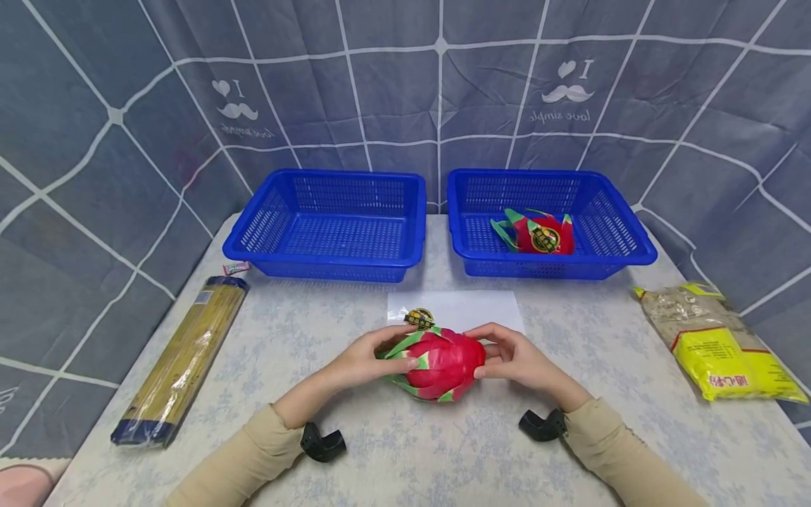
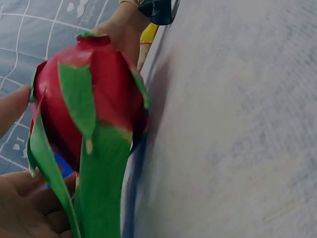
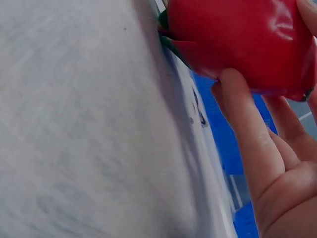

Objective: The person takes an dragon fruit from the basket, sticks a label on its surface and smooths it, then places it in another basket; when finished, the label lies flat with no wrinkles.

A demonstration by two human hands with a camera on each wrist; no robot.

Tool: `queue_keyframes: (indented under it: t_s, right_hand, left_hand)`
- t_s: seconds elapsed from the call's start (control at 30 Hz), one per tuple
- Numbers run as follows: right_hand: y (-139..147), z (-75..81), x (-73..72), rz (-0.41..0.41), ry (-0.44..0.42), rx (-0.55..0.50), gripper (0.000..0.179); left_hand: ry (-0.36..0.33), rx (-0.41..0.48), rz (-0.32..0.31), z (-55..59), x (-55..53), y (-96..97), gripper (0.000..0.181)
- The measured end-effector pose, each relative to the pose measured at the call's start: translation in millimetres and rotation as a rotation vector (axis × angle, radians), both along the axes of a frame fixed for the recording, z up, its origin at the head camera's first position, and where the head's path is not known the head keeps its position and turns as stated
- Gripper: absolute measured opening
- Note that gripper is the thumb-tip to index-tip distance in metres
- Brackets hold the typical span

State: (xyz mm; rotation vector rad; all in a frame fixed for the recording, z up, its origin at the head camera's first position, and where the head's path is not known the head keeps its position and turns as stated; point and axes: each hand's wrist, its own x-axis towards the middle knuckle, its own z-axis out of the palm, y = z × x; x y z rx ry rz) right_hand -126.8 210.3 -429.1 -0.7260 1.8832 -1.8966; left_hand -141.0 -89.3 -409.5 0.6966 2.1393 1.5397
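A red dragon fruit with green leafy scales lies sideways between both hands, low over the table. My left hand grips its leafy end, thumb on the near side. At the smooth round end, my right hand holds it between thumb and fingers. In the left wrist view, long green scales on the dragon fruit point toward the camera. The right wrist view shows fingers against the underside of the red skin. A black-and-gold label shows at the fruit's far edge.
Behind stand two blue baskets; the left basket has a bare floor, the right basket holds another dragon fruit. White paper lies in front. A noodle pack and small wrapper lie left, a yellow bag right.
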Motion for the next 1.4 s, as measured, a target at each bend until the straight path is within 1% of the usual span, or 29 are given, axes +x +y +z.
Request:
queue_keyframes:
  t_s: [0.07, 0.17, 0.27, 0.33, 0.43, 0.5, 0.53, 0.57, 0.67, 0.73, 0.8, 0.87, 0.93, 1.0, 1.1, 1.17, 1.2, 1.23, 1.33, 1.4]
  right_hand:
    - [2, 2.6, 0.3, 0.032, -0.017, 0.009, 0.054]
    - [4, 8.3, 1.5, 0.092, -0.043, 0.050, 0.056]
    - [5, 13.1, 3.8, 0.168, -0.085, 0.109, 0.060]
    - [3, 15.0, 5.6, 0.202, -0.115, 0.140, 0.062]
    - [-1, 15.8, 7.8, 0.196, -0.131, 0.155, 0.061]
    - [-3, 15.8, 8.7, 0.174, -0.126, 0.141, 0.060]
    - [-4, 16.0, 9.2, 0.161, -0.121, 0.133, 0.060]
    - [-5, 16.0, 9.3, 0.149, -0.104, 0.121, 0.061]
    - [-6, 15.2, 9.5, 0.109, -0.027, 0.101, 0.063]
    - [-7, 14.9, 10.0, 0.065, 0.062, 0.129, 0.064]
    - [-8, 14.8, 11.1, 0.024, 0.149, 0.177, 0.064]
    - [-9, 14.9, 12.7, -0.005, 0.219, 0.228, 0.063]
    - [-10, 15.5, 14.4, -0.020, 0.266, 0.261, 0.061]
    - [-11, 16.2, 15.7, -0.018, 0.294, 0.278, 0.061]
    - [-11, 17.9, 16.5, -0.006, 0.321, 0.290, 0.063]
    - [-10, 19.1, 16.2, 0.010, 0.301, 0.285, 0.065]
    - [-9, 20.0, 15.6, 0.022, 0.283, 0.275, 0.065]
    - [-7, 19.9, 14.5, 0.038, 0.258, 0.262, 0.066]
    - [-4, 19.9, 12.1, 0.102, 0.133, 0.218, 0.066]
    - [-2, 19.4, 10.6, 0.139, 0.080, 0.195, 0.064]
  left_hand:
    - [0.025, -0.027, -0.014, 0.7, 1.3, -0.2, 0.057]
    - [0.070, -0.058, -0.015, 1.4, 4.5, 0.4, 0.060]
    - [0.119, -0.104, -0.028, 2.7, 8.5, 1.8, 0.070]
    - [0.135, -0.141, -0.058, 4.4, 11.1, 2.7, 0.076]
    - [0.142, -0.170, -0.113, 5.7, 13.8, 3.8, 0.076]
    - [0.145, -0.157, -0.130, 5.5, 14.7, 4.7, 0.072]
    - [0.158, -0.146, -0.125, 5.6, 15.4, 5.2, 0.071]
    - [0.181, -0.135, -0.113, 5.5, 16.1, 5.6, 0.070]
    - [0.297, -0.112, -0.056, 5.7, 17.7, 7.2, 0.072]
    - [0.374, -0.094, -0.020, 6.0, 18.5, 8.1, 0.075]
    - [0.421, -0.063, -0.007, 5.4, 18.3, 8.7, 0.077]
    - [0.431, -0.030, -0.008, 4.8, 18.0, 9.1, 0.077]
    - [0.436, -0.019, -0.016, 4.6, 17.6, 9.4, 0.076]
    - [0.432, -0.031, -0.029, 4.3, 17.2, 9.5, 0.076]
    - [0.390, -0.042, -0.068, 4.1, 16.4, 9.4, 0.076]
    - [0.358, -0.025, -0.090, 3.6, 15.9, 8.8, 0.073]
    - [0.353, -0.003, -0.100, 3.3, 15.7, 8.6, 0.070]
    - [0.344, 0.017, -0.105, 7.9, 17.5, 8.9, 0.067]
    - [0.353, 0.065, -0.117, 7.7, 17.6, 8.1, 0.058]
    - [0.370, 0.091, -0.119, 6.6, 17.8, 8.6, 0.055]
